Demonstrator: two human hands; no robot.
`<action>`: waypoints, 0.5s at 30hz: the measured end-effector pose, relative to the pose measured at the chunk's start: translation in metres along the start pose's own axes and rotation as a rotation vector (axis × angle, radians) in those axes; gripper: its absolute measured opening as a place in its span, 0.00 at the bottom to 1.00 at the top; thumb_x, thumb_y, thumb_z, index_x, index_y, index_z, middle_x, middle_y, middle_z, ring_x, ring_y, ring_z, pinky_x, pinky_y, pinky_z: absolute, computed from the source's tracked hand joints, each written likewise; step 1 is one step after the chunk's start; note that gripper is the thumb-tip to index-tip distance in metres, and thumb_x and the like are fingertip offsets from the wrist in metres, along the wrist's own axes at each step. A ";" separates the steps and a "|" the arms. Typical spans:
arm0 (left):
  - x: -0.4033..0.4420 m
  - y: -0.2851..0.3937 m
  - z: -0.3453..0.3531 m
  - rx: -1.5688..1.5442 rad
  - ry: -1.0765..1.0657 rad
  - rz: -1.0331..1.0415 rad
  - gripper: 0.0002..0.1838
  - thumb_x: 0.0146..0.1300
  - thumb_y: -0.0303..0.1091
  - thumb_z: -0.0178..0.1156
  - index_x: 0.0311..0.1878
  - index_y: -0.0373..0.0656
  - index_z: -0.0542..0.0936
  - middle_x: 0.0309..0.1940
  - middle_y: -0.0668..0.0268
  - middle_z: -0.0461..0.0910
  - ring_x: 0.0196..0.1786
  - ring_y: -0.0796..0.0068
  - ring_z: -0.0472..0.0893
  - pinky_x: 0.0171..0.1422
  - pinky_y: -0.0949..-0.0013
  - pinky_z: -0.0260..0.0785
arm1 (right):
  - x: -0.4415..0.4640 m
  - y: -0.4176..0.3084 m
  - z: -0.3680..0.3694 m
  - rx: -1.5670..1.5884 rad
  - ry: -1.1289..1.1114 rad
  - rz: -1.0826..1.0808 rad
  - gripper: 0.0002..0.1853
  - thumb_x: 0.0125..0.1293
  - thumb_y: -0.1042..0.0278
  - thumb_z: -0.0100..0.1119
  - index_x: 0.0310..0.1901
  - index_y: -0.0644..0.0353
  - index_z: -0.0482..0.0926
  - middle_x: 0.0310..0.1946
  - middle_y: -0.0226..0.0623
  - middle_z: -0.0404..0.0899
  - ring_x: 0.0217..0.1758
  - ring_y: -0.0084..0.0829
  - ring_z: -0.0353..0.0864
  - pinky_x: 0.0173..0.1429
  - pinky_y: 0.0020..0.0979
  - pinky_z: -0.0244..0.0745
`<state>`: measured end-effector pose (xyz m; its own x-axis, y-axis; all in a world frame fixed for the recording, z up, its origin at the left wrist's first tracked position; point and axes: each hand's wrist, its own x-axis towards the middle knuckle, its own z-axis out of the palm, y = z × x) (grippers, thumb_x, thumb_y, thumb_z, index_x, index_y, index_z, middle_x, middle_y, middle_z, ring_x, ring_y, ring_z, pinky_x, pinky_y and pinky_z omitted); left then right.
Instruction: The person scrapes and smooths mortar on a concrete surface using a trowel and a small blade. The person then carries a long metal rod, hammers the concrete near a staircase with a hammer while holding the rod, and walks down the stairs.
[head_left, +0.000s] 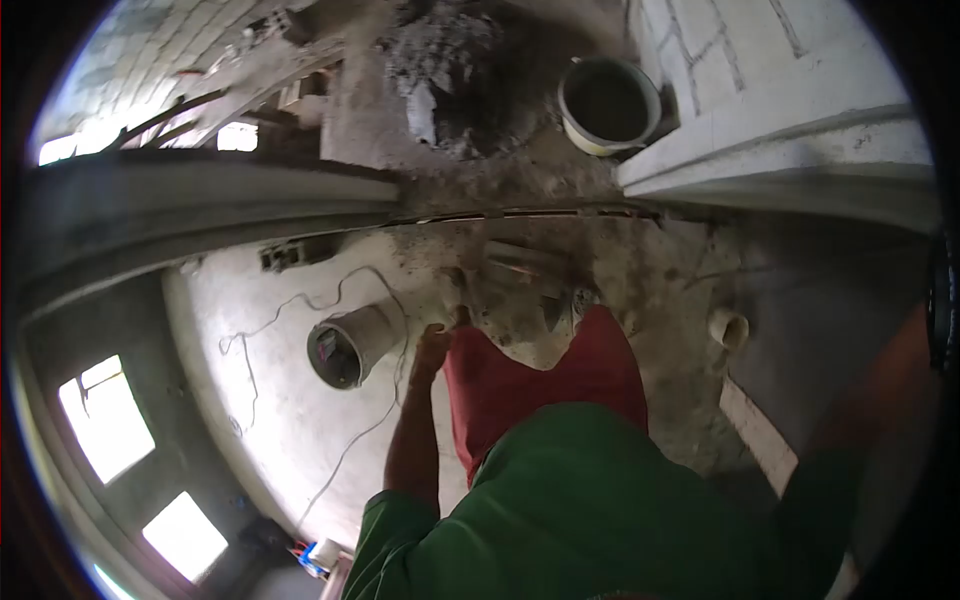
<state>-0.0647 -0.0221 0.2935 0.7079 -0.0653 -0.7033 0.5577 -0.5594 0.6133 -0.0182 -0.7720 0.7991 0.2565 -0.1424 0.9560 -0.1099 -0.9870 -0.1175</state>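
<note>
- Bucket (pixel 372 332) on the floor (pixel 285 375), near the left hand (pixel 433 346).
- Left hand beside the left knee (pixel 474 352); cannot tell how open it is or whether it holds anything.
- Right hand out of view.

We see a pale floor (pixel 285 290), stained dark at the far middle and right. On its left we have a bucket (pixel 372 330), with a thin cord (pixel 344 455) looping loosely around that side; a block (pixel 297 252) lies farther off. We stand on it, feet (pixel 453 288) apart, just beside a board (pixel 525 257). A short tube (pixel 729 328) sits right. Far beyond, the ground bears a grey mound (pixel 445 55) and, right of it, a tub (pixel 590 141).
</note>
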 end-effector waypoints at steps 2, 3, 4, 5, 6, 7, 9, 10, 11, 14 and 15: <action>0.063 0.007 -0.014 0.139 -0.054 -0.103 0.21 0.69 0.41 0.58 0.62 0.43 0.75 0.39 0.67 0.83 0.39 0.75 0.81 0.37 0.69 0.71 | -0.136 0.016 -0.021 -0.097 -0.244 0.236 0.28 0.78 0.59 0.47 0.70 0.71 0.62 0.68 0.60 0.64 0.70 0.50 0.67 0.75 0.43 0.60; 0.095 -0.002 -0.020 0.231 -0.051 0.003 0.22 0.69 0.42 0.59 0.61 0.42 0.75 0.38 0.66 0.83 0.40 0.74 0.81 0.38 0.68 0.72 | -0.217 0.019 -0.030 -0.134 -0.415 0.380 0.27 0.78 0.60 0.48 0.70 0.70 0.64 0.67 0.58 0.66 0.69 0.49 0.69 0.74 0.44 0.62; 0.128 -0.014 -0.028 0.322 -0.053 0.111 0.23 0.68 0.44 0.60 0.60 0.41 0.76 0.37 0.66 0.83 0.42 0.74 0.82 0.39 0.67 0.74 | -0.302 0.012 -0.043 -0.166 -0.603 0.524 0.26 0.77 0.61 0.48 0.69 0.69 0.65 0.66 0.57 0.68 0.67 0.48 0.70 0.73 0.44 0.63; 0.170 -0.022 -0.038 0.336 -0.097 0.109 0.23 0.68 0.44 0.60 0.60 0.41 0.76 0.37 0.66 0.83 0.42 0.74 0.82 0.39 0.67 0.74 | -0.386 -0.007 -0.059 -0.168 -0.810 0.650 0.24 0.77 0.62 0.49 0.68 0.68 0.66 0.65 0.55 0.70 0.66 0.48 0.72 0.72 0.44 0.64; 0.215 -0.031 -0.045 0.409 -0.143 0.153 0.21 0.67 0.44 0.60 0.57 0.39 0.78 0.43 0.56 0.82 0.48 0.61 0.81 0.49 0.61 0.73 | -0.464 -0.039 -0.076 -0.139 -1.016 0.742 0.23 0.77 0.64 0.49 0.68 0.67 0.67 0.63 0.54 0.72 0.65 0.47 0.73 0.71 0.45 0.66; 0.254 -0.044 -0.043 0.470 -0.185 0.186 0.21 0.67 0.44 0.61 0.53 0.37 0.79 0.48 0.46 0.81 0.54 0.48 0.81 0.58 0.54 0.73 | -0.528 -0.084 -0.091 -0.067 -1.227 0.788 0.22 0.76 0.65 0.50 0.67 0.66 0.69 0.62 0.52 0.74 0.63 0.46 0.75 0.70 0.45 0.67; 0.324 -0.025 -0.039 0.699 -0.194 0.150 0.21 0.67 0.45 0.59 0.54 0.39 0.79 0.52 0.46 0.79 0.57 0.45 0.79 0.62 0.52 0.71 | -0.592 -0.195 -0.088 0.032 -1.638 0.806 0.22 0.76 0.66 0.51 0.67 0.65 0.69 0.63 0.50 0.74 0.66 0.48 0.73 0.73 0.44 0.63; 0.372 -0.048 -0.038 0.896 -0.234 0.328 0.22 0.67 0.47 0.59 0.54 0.40 0.80 0.54 0.47 0.79 0.58 0.44 0.78 0.62 0.51 0.70 | -0.634 -0.236 -0.094 0.114 -1.721 1.025 0.28 0.71 0.63 0.61 0.69 0.61 0.68 0.67 0.52 0.71 0.73 0.49 0.67 0.76 0.47 0.60; 0.420 -0.079 -0.037 1.090 -0.271 0.512 0.23 0.67 0.49 0.58 0.54 0.40 0.80 0.55 0.47 0.79 0.59 0.43 0.78 0.63 0.49 0.70 | -0.652 -0.275 -0.086 0.109 -1.803 1.204 0.31 0.70 0.55 0.62 0.70 0.62 0.68 0.71 0.52 0.66 0.75 0.49 0.64 0.77 0.46 0.59; 0.518 -0.116 -0.002 0.920 -0.156 0.357 0.25 0.68 0.53 0.57 0.55 0.41 0.79 0.53 0.47 0.81 0.57 0.43 0.79 0.60 0.46 0.71 | -0.677 -0.336 -0.061 -0.005 -1.992 1.067 0.36 0.68 0.47 0.61 0.70 0.63 0.68 0.75 0.52 0.57 0.78 0.50 0.56 0.75 0.49 0.58; 0.538 -0.105 0.014 0.962 -0.148 0.348 0.22 0.68 0.50 0.57 0.53 0.41 0.81 0.51 0.47 0.82 0.55 0.44 0.81 0.57 0.46 0.73 | -0.678 -0.341 -0.048 -0.092 -2.065 0.875 0.36 0.68 0.46 0.61 0.70 0.64 0.68 0.76 0.52 0.55 0.79 0.50 0.54 0.75 0.51 0.57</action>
<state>0.2515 -0.0102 -0.1547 0.6669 -0.4145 -0.6192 -0.2962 -0.9100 0.2902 -0.2003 -0.3359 0.2038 0.4659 -0.3242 -0.8233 -0.7349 -0.6600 -0.1560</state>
